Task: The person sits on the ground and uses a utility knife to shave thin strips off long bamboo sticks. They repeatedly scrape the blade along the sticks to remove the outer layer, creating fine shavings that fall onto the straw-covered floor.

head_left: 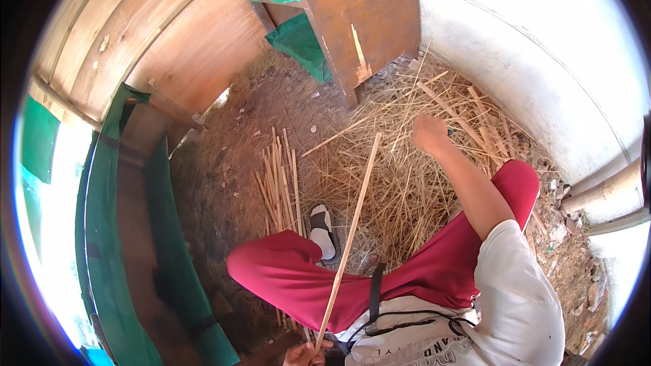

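Note:
My left hand (306,354), low in the view by my lap, is closed round the lower end of a long pale wooden strip (352,230), perhaps split bamboo. The strip slants up and away across my red-trousered leg, its far end above the shavings. My right hand (430,134) is stretched out ahead, closed like a fist over the heap of straw-coloured shavings (407,196). It is apart from the strip, and whatever it may hold is hidden. Several similar strips (278,183) lie bunched on the ground beyond my left knee.
A brown wooden cabinet (373,20) with a green cover stands ahead. On the left is a bench-like frame (129,196) draped in green cloth. A white wall (542,47) curves along the right, with thicker split pieces (485,122) near it. My sandalled foot (323,232) rests beside the shavings.

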A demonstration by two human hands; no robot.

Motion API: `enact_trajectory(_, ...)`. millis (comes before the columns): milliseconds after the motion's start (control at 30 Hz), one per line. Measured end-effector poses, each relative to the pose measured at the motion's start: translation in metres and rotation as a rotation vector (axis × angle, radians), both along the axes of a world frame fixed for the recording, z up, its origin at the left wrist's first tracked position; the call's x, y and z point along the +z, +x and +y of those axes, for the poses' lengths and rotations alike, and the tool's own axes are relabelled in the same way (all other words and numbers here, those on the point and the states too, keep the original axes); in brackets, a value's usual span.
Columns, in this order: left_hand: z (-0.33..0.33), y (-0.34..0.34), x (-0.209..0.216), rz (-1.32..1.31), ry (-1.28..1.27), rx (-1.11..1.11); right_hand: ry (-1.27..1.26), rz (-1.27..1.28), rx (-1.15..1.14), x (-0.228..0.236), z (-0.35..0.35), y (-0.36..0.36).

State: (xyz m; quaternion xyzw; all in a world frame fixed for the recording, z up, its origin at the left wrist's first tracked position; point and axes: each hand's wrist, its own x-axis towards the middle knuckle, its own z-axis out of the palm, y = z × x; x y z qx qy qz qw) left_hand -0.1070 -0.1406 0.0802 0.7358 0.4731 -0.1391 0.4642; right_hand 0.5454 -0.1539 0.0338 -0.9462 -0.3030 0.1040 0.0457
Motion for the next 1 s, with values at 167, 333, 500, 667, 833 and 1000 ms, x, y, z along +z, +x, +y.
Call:
enact_trajectory(167, 0.013, 0.024, 0.000, -0.442, -0.901, 0.594, -0.282, 0.061, 0.132, 0.029, 0.001, -0.016)
enact_trajectory(333, 0.020, 0.139, 0.060, -0.441, -0.683, 0.380, 0.232, 0.494, -0.022, 0.074, -0.001, -0.038)
enact_trajectory(500, 0.029, 0.185, 0.041, -0.563, -0.757, 0.426, 0.555, 0.678, 0.147, 0.097, -0.009, -0.083)
enact_trajectory(667, 0.033, 0.213, 0.039, -0.604, -0.757, 0.439, 0.619, 0.512, 0.528, 0.073, -0.009, -0.113)
enact_trajectory(833, 0.036, 0.227, 0.040, -0.638, -0.695, 0.434, 0.663, 0.387, 0.555, 0.064, -0.007, -0.113)
enact_trajectory(1000, 0.034, 0.234, 0.040, -0.669, -0.600, 0.405, 0.613, 0.386, 0.533, 0.070, -0.005, -0.113)
